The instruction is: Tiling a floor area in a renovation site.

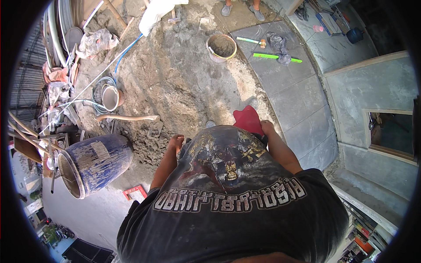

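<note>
My right hand (266, 127) grips the edge of a dark red, flat-looking piece with a wavy outline (247, 119), out ahead of my body. Whether it is cloth or plastic I cannot tell. My left hand (176, 142) hangs beside my left knee with its fingers curled; anything inside them is hidden. Rough wet mortar (147, 147) lies on the ground left of that hand. Farther ahead stands a bucket of mortar (222, 47), beside the edge of the grey floor tiles (298, 103).
On the tiles lie a mallet (262, 43), a green level (277, 57) and a crumpled plastic bag (277, 43). At left are a blue barrel (98, 164) on its side, a wooden handle (127, 117) and a small bucket (111, 97). Another person's feet (257, 14) stand at the far side.
</note>
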The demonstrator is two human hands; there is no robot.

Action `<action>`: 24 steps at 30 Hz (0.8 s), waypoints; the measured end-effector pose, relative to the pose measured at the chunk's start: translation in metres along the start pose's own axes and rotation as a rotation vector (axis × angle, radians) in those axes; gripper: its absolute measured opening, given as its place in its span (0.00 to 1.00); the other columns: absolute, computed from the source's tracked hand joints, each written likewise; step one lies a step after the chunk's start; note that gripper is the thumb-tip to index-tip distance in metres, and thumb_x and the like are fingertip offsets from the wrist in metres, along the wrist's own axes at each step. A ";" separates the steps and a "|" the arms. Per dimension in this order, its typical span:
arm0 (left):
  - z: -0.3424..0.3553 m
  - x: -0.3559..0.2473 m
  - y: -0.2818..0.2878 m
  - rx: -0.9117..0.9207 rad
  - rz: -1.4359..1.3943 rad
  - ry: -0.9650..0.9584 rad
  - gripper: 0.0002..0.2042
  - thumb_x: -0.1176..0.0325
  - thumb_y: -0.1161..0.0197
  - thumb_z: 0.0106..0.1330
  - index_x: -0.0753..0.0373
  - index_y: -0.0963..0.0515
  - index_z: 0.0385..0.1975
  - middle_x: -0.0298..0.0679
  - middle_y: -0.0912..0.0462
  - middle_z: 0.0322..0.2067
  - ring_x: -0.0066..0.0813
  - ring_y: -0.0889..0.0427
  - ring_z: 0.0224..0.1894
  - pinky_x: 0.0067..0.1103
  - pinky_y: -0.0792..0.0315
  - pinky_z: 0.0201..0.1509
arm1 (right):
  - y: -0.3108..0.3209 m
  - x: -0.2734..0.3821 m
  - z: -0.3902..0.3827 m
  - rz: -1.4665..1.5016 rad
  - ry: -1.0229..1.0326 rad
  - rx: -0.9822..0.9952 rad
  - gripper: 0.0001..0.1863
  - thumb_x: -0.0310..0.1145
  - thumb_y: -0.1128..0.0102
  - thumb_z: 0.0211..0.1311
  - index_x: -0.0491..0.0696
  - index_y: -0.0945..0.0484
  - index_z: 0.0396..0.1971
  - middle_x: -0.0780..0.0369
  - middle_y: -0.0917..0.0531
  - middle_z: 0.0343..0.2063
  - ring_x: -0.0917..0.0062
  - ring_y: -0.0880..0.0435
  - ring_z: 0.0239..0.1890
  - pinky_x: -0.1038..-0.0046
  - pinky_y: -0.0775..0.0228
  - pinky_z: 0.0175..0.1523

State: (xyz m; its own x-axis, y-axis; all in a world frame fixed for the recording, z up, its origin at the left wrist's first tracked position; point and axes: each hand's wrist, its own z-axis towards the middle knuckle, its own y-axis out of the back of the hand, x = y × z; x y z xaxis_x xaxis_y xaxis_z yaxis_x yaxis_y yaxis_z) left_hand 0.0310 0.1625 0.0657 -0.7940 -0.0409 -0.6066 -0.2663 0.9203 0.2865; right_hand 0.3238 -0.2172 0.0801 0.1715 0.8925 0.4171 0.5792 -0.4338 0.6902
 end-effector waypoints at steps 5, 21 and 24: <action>-0.002 0.002 0.000 -0.006 -0.102 0.034 0.13 0.66 0.48 0.51 0.66 0.29 0.34 0.39 0.25 0.27 0.23 0.27 0.27 0.19 0.33 0.31 | 0.000 0.001 0.000 -0.027 0.002 0.019 0.20 0.43 0.58 0.47 0.42 0.28 0.33 0.52 0.26 0.34 0.65 0.28 0.39 0.71 0.40 0.45; 0.005 0.009 0.001 -0.033 0.010 -0.029 0.13 0.65 0.49 0.51 0.63 0.29 0.35 0.38 0.26 0.25 0.24 0.29 0.25 0.19 0.35 0.28 | 0.006 0.013 -0.011 -0.016 -0.017 0.019 0.21 0.43 0.59 0.47 0.42 0.28 0.33 0.51 0.28 0.37 0.64 0.30 0.41 0.71 0.41 0.46; -0.002 -0.004 0.002 -0.018 0.009 -0.011 0.13 0.65 0.49 0.51 0.63 0.29 0.35 0.38 0.27 0.25 0.23 0.30 0.23 0.18 0.35 0.27 | 0.003 0.006 -0.007 -0.021 -0.008 0.015 0.20 0.43 0.60 0.47 0.43 0.28 0.33 0.52 0.28 0.37 0.64 0.30 0.41 0.71 0.41 0.46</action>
State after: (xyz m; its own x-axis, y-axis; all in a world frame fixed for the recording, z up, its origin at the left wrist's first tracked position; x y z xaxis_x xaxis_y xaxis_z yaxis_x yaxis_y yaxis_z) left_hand 0.0325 0.1632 0.0702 -0.7905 -0.0280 -0.6118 -0.2686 0.9136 0.3052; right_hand 0.3211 -0.2144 0.0885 0.1661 0.9023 0.3979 0.5943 -0.4136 0.6897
